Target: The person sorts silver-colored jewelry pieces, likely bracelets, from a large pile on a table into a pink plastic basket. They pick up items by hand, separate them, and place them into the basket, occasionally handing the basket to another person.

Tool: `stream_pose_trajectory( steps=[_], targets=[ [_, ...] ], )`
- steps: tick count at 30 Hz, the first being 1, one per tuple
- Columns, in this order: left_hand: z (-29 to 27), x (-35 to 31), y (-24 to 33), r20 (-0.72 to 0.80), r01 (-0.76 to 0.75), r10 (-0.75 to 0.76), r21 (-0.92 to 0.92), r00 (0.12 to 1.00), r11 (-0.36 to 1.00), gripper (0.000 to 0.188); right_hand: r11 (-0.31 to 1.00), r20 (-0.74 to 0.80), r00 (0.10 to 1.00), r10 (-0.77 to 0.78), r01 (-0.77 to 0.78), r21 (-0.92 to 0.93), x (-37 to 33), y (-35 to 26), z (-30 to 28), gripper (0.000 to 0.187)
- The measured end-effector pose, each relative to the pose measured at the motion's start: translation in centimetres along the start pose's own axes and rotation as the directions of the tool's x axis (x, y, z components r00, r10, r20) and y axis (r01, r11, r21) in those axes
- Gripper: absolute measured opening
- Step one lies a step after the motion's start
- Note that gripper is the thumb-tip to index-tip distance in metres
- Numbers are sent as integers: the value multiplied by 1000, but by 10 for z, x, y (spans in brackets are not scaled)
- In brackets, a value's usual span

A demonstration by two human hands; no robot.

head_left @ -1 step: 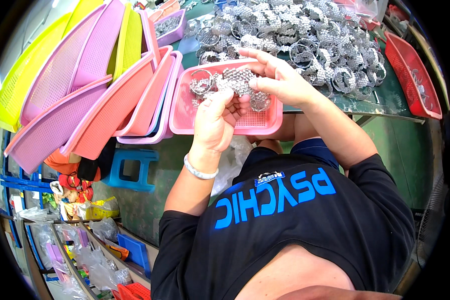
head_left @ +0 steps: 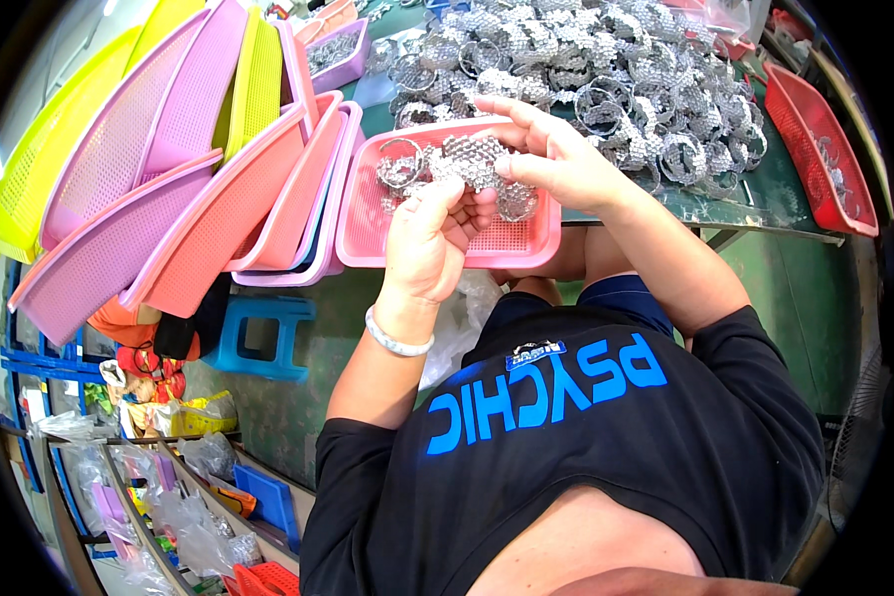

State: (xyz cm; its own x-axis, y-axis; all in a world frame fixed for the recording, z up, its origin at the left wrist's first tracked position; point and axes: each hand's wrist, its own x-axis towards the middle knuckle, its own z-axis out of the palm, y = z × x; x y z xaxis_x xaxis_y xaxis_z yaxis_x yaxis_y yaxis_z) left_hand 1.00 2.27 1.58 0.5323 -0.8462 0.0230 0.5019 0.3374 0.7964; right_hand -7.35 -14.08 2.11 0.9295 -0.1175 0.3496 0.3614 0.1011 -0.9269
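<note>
My left hand point(head_left: 430, 230) is closed, thumb and fingertips pinching a silver mesh bracelet point(head_left: 472, 152) with a faceted, beaded surface. To the right, my right hand point(head_left: 564, 164) has its fingers stretched out and apart. Its thumb tip reaches the bracelet's right end; its lower fingers are partly hidden. Both hands are over a pink perforated basket point(head_left: 548, 248) at the table's near edge. More silver bracelets lie in this basket, one ring-shaped bracelet point(head_left: 399, 171) showing at its left side.
A large heap of silver bracelets point(head_left: 606, 74) covers the table point(head_left: 780, 204) beyond the basket. Stacked purple, pink and yellow-green baskets point(head_left: 184, 214) lean at the left. At the right edge stands a red basket point(head_left: 815, 149). Below left are a blue stool point(head_left: 260, 338) and shelving with bags.
</note>
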Motion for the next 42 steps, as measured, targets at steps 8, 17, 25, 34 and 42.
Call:
stream_pose_trajectory(
  steps=[8, 17, 25, 34, 42],
  targets=[
    [2, 0, -3, 12, -8, 7, 17, 1000, 1000, 18, 998, -14, 1000, -14, 13, -56, -3, -3, -3, 63],
    [6, 0, -2, -13, -17, 17, 35, 1000, 999, 19, 973, -36, 987, -160, 151, -175, -4, -5, -2, 66],
    [8, 0, -2, -15, -23, 24, 63, 1000, 998, 23, 805, -6, 919, -395, 342, -485, -7, -5, -1, 69],
    [6, 5, -7, -70, 2, 7, 130, 998, 991, 25, 398, 113, 777, -619, 435, -808, -14, -11, -10, 69],
    [-26, 9, 6, 13, -177, 216, 625, 976, 760, 21, 143, -235, 735, -636, -187, -972, -83, -78, -143, 61]
  ],
)
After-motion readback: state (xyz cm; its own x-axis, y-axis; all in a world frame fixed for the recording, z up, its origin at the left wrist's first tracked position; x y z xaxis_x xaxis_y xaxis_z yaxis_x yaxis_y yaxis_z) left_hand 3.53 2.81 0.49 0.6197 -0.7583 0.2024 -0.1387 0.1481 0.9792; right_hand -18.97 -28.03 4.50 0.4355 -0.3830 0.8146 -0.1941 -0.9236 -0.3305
